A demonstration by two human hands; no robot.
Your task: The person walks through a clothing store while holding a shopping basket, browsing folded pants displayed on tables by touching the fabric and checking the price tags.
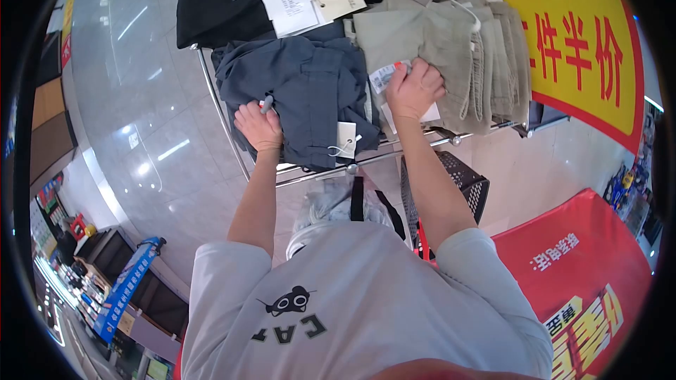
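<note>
Folded dark blue-grey trousers [303, 77] lie on a metal display rack. My left hand [259, 127] is closed on their left part, beside a small grey security tag [266, 104]. A white hang tag [346, 138] hangs at their lower right. To the right is a stack of folded khaki trousers [451, 49]. My right hand [417, 90] is closed at the front left of this stack, its fingertips curled into the cloth. A white label [384, 77] with an orange-red edge shows next to that thumb.
Black folded clothing [225, 7] with paper tags [289, 3] lies behind. A yellow and red sale sign [577, 42] stands at the right. Below the rack's metal rail [310, 176] is a dark plastic basket [461, 179]. A red printed cover [570, 260] lies at lower right.
</note>
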